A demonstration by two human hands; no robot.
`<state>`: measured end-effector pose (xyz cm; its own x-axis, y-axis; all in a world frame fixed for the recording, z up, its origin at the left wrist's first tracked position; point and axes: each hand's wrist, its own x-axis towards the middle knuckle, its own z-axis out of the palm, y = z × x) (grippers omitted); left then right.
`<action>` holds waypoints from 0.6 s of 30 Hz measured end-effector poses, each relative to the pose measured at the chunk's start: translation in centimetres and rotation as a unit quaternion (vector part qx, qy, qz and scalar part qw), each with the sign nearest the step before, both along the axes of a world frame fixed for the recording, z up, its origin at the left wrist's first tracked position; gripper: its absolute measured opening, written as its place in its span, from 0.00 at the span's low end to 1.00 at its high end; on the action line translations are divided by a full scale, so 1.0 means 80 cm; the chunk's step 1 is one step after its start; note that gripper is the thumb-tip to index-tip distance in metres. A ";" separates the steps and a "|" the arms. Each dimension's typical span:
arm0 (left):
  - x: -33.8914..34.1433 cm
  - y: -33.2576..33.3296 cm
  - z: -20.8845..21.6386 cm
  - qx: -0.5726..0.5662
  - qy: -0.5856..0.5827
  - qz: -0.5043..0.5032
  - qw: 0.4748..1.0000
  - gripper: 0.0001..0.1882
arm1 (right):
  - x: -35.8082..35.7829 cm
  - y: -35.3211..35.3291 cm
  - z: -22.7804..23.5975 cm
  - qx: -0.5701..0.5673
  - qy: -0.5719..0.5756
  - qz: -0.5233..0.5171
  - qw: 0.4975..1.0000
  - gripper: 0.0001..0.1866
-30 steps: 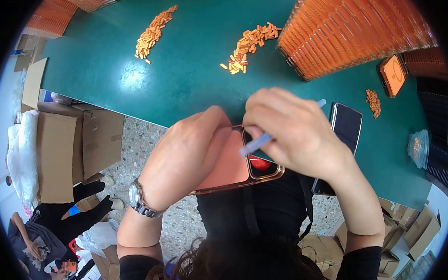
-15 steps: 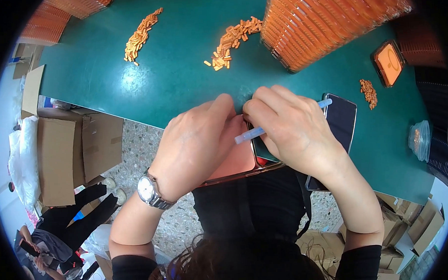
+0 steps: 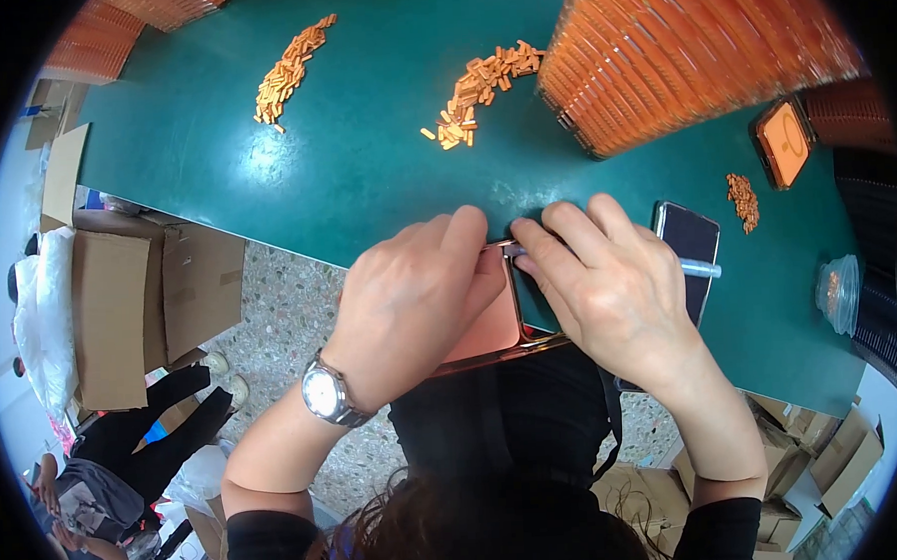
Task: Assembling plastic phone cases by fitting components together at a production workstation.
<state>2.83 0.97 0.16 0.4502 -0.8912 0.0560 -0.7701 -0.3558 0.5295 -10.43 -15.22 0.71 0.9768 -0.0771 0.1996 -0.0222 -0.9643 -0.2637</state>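
The left hand lies clamped over the pink phone case at the near edge of the green bench; the right hand, fingers pinching its far rim beside a white pen, sits equally close; the case's long axis runs away from the person.

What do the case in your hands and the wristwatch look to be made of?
The case: likely glossy plastic, pinkish with a shiny copper-toned rim that catches light. The wristwatch: apparently polished metal, silvery and reflective, with a pale dial. Both hands, left hand and right hand, grip the case.
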 end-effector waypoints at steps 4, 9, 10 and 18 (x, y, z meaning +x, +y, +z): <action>0.000 0.004 -0.004 -0.038 -0.006 0.023 0.999 0.11 | 0.010 0.014 -0.004 -0.034 -0.029 -0.025 0.999 0.09; 0.008 0.024 -0.002 -0.037 -0.010 -0.045 0.998 0.10 | 0.014 0.008 0.021 0.090 0.035 -0.017 0.995 0.13; 0.009 0.031 -0.002 -0.060 0.023 -0.043 0.997 0.09 | 0.022 0.007 0.030 0.128 0.023 -0.009 0.991 0.16; 0.018 0.072 -0.007 -0.082 0.101 -0.029 0.991 0.10 | 0.212 0.052 0.012 0.165 -0.007 0.014 0.986 0.08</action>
